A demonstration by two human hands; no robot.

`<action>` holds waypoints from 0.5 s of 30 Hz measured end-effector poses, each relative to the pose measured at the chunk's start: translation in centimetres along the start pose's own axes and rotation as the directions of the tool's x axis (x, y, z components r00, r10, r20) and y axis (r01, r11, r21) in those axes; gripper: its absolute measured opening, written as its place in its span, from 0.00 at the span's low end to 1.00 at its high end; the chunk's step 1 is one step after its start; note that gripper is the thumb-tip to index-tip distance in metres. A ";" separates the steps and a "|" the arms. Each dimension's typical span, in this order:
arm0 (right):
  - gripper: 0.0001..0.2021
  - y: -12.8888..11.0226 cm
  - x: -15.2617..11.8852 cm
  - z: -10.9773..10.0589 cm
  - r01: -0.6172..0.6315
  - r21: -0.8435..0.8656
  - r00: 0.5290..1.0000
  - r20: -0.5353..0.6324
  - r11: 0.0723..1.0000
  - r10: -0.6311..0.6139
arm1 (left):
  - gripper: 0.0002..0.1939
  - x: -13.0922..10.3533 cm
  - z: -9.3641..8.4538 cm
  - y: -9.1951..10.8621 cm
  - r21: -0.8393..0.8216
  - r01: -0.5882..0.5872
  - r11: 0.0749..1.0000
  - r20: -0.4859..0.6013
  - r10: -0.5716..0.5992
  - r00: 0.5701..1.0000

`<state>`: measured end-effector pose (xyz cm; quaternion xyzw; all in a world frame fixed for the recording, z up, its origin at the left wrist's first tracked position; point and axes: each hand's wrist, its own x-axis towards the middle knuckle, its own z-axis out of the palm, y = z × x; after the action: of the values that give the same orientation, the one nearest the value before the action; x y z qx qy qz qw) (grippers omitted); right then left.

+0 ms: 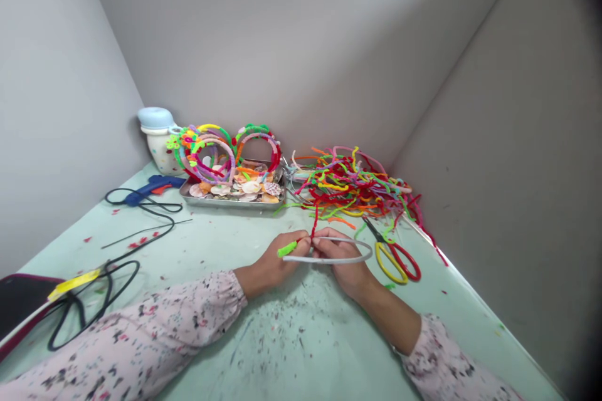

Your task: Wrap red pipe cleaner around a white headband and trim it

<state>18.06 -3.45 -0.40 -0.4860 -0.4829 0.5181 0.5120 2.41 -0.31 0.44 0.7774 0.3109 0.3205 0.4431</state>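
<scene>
Between my two hands is a thin grey headband (362,257), its curve toward the right and one end wrapped in bright green pipe cleaner (287,249). My left hand (285,255) is closed on the headband near that green end. The fingers of my right hand (339,257) pinch a red pipe cleaner (315,220) against the band, and its free end sticks up between the hands. Just right of my right hand lie scissors (397,262) with one yellow and one red handle. My fingertips partly hide where the red pipe cleaner meets the band.
Behind my hands, a metal tray (230,202) holds shells (251,187) and several decorated headbands (211,156). A tangled pile of pipe cleaners (352,182) lies to its right. At left are a blue glue gun (155,187), a black cable (164,232) and a lidded white cup (162,147).
</scene>
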 end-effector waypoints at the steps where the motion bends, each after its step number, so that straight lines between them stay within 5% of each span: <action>1: 0.09 0.0 0.0 0.0 0.000 -0.001 1.000 0.001 1.000 0.000 | 0.16 0.0 0.0 -0.1 0.019 -0.005 1.000 -0.002 0.005 1.000; 7: 0.08 -0.2 0.0 -0.1 -0.013 -0.011 1.000 0.009 1.000 0.013 | 0.18 -0.2 0.2 -0.3 0.056 -0.004 0.998 0.001 0.004 1.000; 15: 0.07 -0.1 0.0 0.1 0.053 -0.012 0.998 0.035 0.999 -0.052 | 0.19 0.4 -0.2 -0.1 -0.089 -0.064 0.994 0.023 0.067 0.998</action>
<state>18.00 -3.45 -0.25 -0.4673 -0.5076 0.5099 0.5138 2.40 0.14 0.49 0.7710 0.2650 0.3380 0.4702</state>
